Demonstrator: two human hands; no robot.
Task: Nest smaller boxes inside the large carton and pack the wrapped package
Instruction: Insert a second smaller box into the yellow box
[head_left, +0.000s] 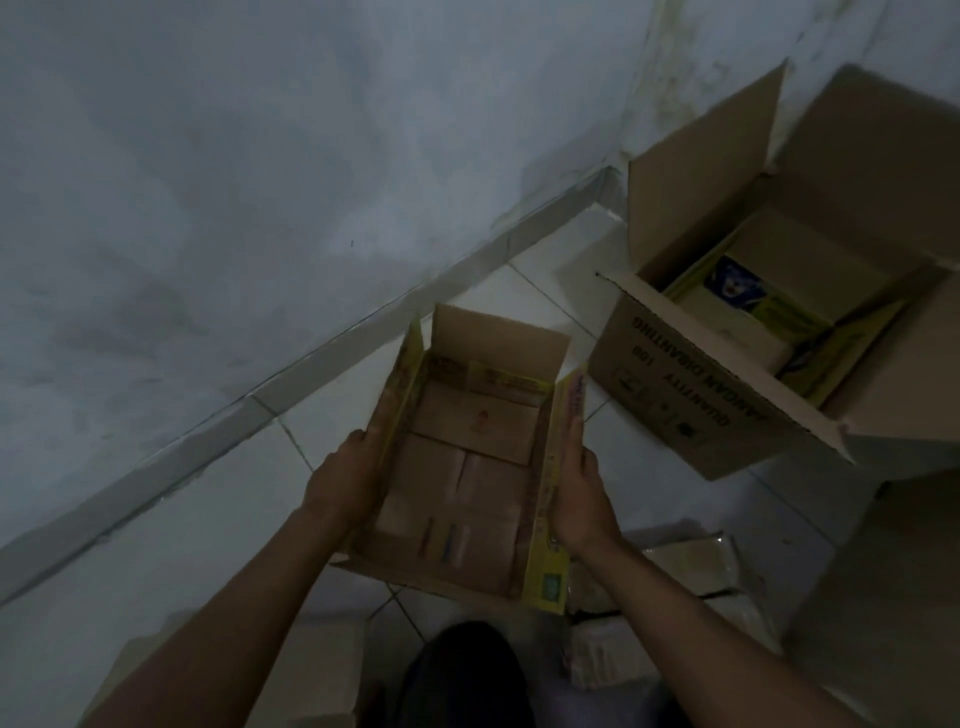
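Observation:
I hold a small open cardboard box (467, 467) with yellow printed sides in front of me, above the tiled floor. My left hand (345, 480) grips its left wall and my right hand (579, 499) grips its right wall. Its flaps stand open and its brown inside shows nothing in it. The large brown carton (670, 395) stands open on the floor to the right, by the wall. Inside that carton lies a yellow box with a blue picture (748, 296). Wrapped packages (691, 566) lie on the floor at the lower right, partly behind my right forearm.
A grey wall (260, 156) with a skirting strip runs diagonally on the left. White floor tiles (208, 519) lie below it. More cardboard (322, 670) lies at the bottom left, near my dark-clothed knee (462, 675).

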